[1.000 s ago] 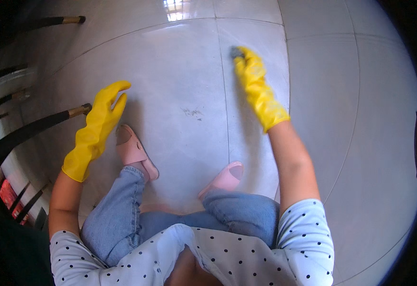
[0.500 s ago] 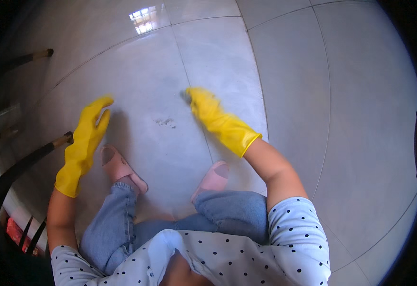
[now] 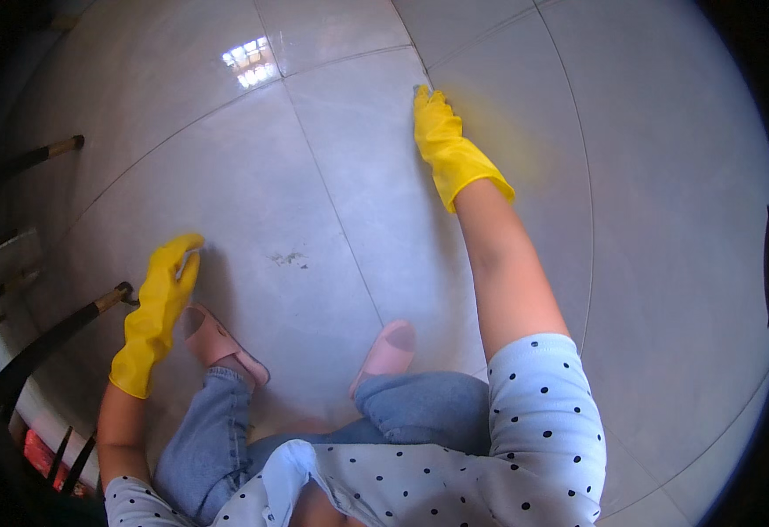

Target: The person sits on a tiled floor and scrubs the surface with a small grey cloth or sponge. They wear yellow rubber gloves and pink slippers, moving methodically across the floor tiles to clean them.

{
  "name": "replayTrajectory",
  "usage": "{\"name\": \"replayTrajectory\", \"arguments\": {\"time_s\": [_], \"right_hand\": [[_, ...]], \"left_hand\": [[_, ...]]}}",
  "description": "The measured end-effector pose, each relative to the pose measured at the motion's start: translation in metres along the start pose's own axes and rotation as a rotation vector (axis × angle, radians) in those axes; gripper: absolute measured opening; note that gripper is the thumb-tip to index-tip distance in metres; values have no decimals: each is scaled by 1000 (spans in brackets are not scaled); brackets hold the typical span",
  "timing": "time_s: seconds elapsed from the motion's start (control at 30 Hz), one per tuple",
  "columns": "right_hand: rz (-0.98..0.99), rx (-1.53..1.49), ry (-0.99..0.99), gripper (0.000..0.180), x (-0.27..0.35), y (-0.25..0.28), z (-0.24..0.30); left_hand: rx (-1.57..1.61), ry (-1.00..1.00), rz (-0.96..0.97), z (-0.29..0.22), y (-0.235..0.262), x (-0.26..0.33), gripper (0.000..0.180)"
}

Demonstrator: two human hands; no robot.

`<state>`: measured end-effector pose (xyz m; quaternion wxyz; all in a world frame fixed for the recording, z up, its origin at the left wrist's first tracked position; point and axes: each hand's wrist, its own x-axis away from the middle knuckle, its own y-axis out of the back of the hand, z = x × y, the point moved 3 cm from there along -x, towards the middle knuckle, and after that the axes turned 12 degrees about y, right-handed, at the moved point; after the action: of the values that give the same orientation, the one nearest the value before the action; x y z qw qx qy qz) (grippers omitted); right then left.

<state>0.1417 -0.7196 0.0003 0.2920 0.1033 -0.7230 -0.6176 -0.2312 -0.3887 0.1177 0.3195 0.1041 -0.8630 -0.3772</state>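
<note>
Both my hands wear yellow rubber gloves. My right hand [image 3: 440, 127] reaches far forward, down at the tiled floor [image 3: 376, 184], close to a dark joint between tiles. Its fingers are bent round a small grey thing [image 3: 420, 90]; only an edge of it shows, so I cannot make out its kind. On the left, my left hand [image 3: 163, 294] hangs above the floor near a chair leg, thumb apart from the fingers, holding nothing. Between my hands, nearer to me, a small patch of dark, crumbly dirt [image 3: 290, 261] lies on the pale tile.
Dark chair legs with brown tips [image 3: 108, 299] stand along the left, one right beside my left hand. My feet in pink slippers [image 3: 384, 356] are planted below. Something red [image 3: 40, 452] lies at the lower left. Window light [image 3: 251, 61] reflects off the floor ahead.
My right hand has moved forward and to the right with the grey thing, its arm now stretched out. My left hand keeps its pose; the whole view has shifted slightly.
</note>
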Motion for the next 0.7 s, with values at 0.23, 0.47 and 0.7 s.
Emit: {"name": "replayTrajectory", "arguments": {"time_s": [0.23, 0.47, 0.7], "right_hand": [[187, -38, -297, 50, 47, -30, -13], [370, -167, -403, 50, 192, -91, -38], [471, 515, 226, 54, 314, -132, 44]], "left_hand": [[22, 9, 31, -17, 2, -2, 28], [-34, -28, 63, -21, -5, -6, 27], [-86, -125, 117, -40, -17, -18, 26]]}}
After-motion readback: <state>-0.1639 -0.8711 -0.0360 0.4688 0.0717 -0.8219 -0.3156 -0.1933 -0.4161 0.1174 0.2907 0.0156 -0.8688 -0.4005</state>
